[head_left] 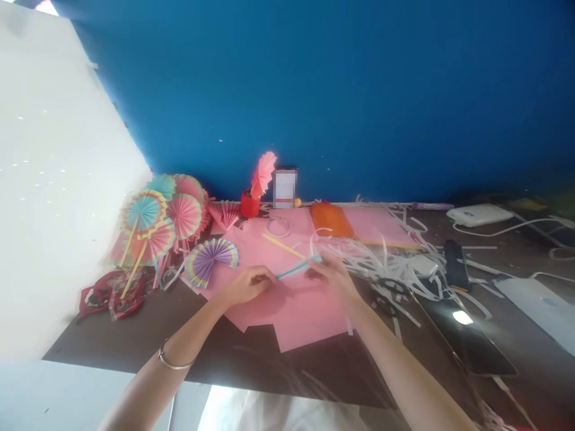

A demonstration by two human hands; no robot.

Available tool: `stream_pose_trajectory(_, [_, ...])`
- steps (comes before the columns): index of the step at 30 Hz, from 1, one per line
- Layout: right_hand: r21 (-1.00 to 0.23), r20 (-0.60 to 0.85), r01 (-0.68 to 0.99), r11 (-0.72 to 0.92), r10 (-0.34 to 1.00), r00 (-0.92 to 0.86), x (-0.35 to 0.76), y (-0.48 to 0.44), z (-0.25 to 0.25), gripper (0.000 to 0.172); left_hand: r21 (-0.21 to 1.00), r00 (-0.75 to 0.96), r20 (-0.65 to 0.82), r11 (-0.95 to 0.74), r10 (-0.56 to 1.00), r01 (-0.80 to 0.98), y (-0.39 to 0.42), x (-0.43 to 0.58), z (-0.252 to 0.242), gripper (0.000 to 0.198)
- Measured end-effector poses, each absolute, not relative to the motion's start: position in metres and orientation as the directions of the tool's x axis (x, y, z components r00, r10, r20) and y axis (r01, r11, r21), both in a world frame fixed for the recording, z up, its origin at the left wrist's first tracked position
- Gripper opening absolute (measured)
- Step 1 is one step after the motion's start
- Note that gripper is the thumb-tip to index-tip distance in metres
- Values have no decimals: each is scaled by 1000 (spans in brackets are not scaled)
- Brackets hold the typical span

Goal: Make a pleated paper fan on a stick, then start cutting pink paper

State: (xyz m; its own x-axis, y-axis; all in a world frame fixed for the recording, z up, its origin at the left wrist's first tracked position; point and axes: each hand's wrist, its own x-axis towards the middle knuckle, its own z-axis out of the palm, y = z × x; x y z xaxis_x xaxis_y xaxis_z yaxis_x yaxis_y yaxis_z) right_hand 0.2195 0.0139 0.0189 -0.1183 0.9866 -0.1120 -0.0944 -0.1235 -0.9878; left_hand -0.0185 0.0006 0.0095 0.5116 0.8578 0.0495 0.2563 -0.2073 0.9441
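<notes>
My left hand (248,285) and my right hand (331,276) both pinch a thin light-blue folded paper strip (296,269) held slantwise just above a pink paper sheet (296,305). The left hand grips its lower left end, the right hand its upper right end. A yellow stick (283,245) lies on the pink sheet behind the strip. A small purple and blue paper fan (211,258) lies to the left of my left hand.
A pile of colourful paper fans (162,218) sits at the left, a red cup (250,205) with a pink fan and an orange case (331,219) at the back. White paper shreds (381,257), scissors (389,293), a tablet (467,335), a power bank (480,215) and cables fill the right.
</notes>
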Motion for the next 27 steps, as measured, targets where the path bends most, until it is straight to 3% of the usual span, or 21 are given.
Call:
stream_pose_trajectory(5, [-920,-135,-336,-201,969,-209,218,16,12,18,950,454,23,-161,891,268,0,-16,10,27])
stream_pose_trajectory(8, [-878,-172,-396,-269,950,-262,216,15,12,17,951,452,-21,-122,892,284,1,-16,9,34])
stream_pose_trajectory(17, [-889,-209,-366,-275,955,-211,213,14,12,19,968,450,-131,15,883,252,5,-20,3,38])
stream_pose_trajectory(24, [-885,-244,-371,-280,959,-143,218,18,12,18,994,311,-108,98,944,47,17,-27,-7,42])
stream_pose_trajectory(27, [-954,-211,-194,-230,971,-116,220,17,14,19,993,237,-120,119,964,20,22,-30,-8,43])
